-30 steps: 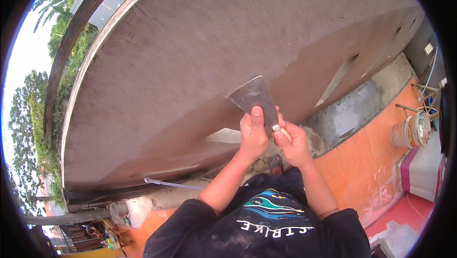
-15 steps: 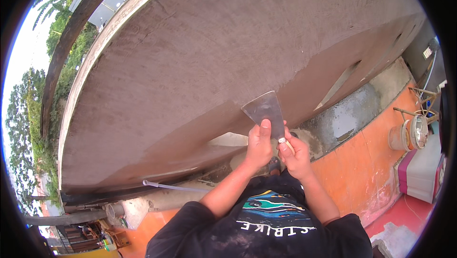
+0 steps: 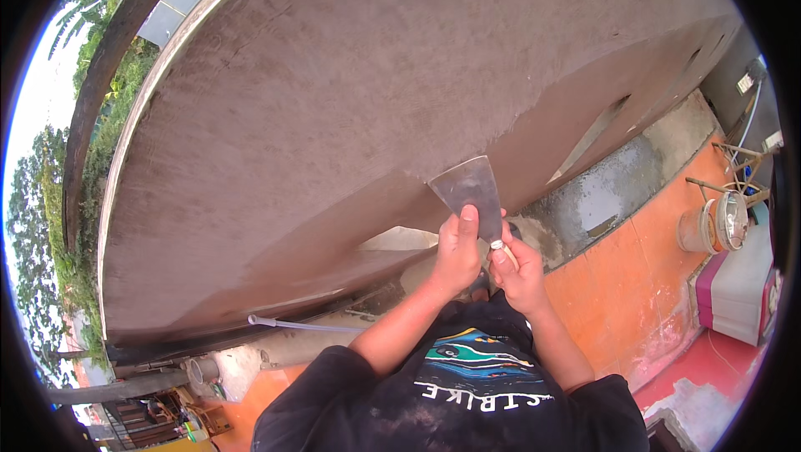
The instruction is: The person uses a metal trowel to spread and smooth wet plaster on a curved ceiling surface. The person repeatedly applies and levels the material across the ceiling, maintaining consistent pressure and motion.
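A wide putty knife (image 3: 470, 185) is held between my two hands, its grey metal blade pointing up and away in front of the brown wall. My left hand (image 3: 455, 248) pinches the blade, thumb flat on its face and the other fingers behind. My right hand (image 3: 519, 275) is closed at the blade's narrow end, around a pale, white-tipped piece that looks like the handle. Most of that piece is hidden by the fingers. The brown plastered wall (image 3: 334, 118) rises beyond the blade, with a darker smooth band along its lower part.
A wet grey patch (image 3: 596, 202) lies at the wall's foot. Orange floor (image 3: 601, 302) spreads to the right, with buckets (image 3: 709, 225) and a pale bin-like container (image 3: 730, 293) along it. A thin pale pipe (image 3: 304, 324) sticks out at left. Wooden items (image 3: 204, 419) stand lower left.
The view has shifted slightly. Both hands keep the same hold on the putty knife, which sits almost where it was, barely further right.
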A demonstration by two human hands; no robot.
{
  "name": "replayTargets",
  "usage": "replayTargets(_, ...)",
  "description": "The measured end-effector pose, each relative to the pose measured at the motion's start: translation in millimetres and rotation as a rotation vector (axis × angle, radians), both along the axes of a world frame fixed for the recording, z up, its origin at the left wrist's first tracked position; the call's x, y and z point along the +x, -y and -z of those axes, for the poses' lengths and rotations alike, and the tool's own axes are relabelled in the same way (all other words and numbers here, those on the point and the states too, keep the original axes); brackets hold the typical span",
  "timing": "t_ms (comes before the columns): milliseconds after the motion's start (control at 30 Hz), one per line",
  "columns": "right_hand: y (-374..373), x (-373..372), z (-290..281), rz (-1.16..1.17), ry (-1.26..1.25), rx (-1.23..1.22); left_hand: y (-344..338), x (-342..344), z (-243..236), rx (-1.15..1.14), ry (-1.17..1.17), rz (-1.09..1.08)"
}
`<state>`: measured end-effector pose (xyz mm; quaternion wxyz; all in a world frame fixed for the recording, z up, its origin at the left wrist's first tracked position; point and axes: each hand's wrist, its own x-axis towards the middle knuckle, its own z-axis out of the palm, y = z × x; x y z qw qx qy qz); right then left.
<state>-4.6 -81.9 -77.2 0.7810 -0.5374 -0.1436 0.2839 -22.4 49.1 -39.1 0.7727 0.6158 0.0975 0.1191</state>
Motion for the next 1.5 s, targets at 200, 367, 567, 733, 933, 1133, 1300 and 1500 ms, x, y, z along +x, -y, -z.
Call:
replayTargets(200,-1.8,-0.2,-0.5,-0.015,-0.028,-0.010,0.0,1.8,-2.9,0.028,0.010,-0.007)
replayTargets(367,-4.5,0.5,-4.6,-0.062,-0.065,0.057,0.7,-0.8,-8.2,-0.024,0.014,-0.042)
replayTargets(567,-3.7,-0.4,-11.4,-0.028,-0.021,0.005,1.0,0.7,-12.7,0.033,0.006,-0.028)
replayTargets(733,-5.6,-6.5,-16.1,-0.009,-0.004,0.039,2.0,-1.8,-12.0,0.006,0.030,-0.049)
replayTargets(933,-3.0,-11.4,-17.1,-0.003,-0.068,-0.017,3.6,-4.0,-10.1,-0.040,-0.036,-0.025)
replayTargets(1133,-0.2,-11.6,-11.6,-0.004,0.006,0.046,6.8,-4.2,-8.1,-0.057,-0.013,-0.033)
replayTargets(1300,-2.7,-13.7,-9.6,-0.007,-0.063,0.018,7.4,-5.5,-7.0,-0.058,-0.015,-0.043)
replayTargets(1500,-6.8,-14.2,-5.3,-0.015,-0.064,0.008,6.4,-5.3,-2.5,-0.052,-0.025,-0.094)
